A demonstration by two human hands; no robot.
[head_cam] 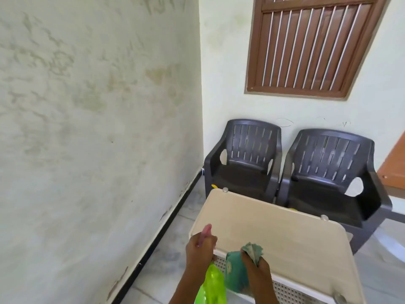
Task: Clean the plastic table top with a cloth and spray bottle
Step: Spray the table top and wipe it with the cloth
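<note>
A pale stained plaster wall (87, 128) fills the left; at the cream plastic table top's (285, 227) near left corner, the left hand (200, 253) curls round a translucent green spray bottle (213, 284) (pink trigger head uppermost); just right, the right hand (255, 268) clutches a bunched grey-green cloth (253, 251) over the near edge; two dark grey plastic armchairs (247, 167) stand beyond.

A mottled, stained pale wall (87, 128) is seen at left, met at a corner by a cleaner back wall (223, 84). A brown slatted window (306, 47) with metal bars is set high in the back wall. Two dark plastic armchairs, left chair (243, 163) and right chair (324, 178), are placed just beside each other below it. The grey tiled floor (166, 255) is edged by black skirting (166, 227). An orange-brown panel (394, 163) is cut off at right. Everything is evenly lit.
</note>
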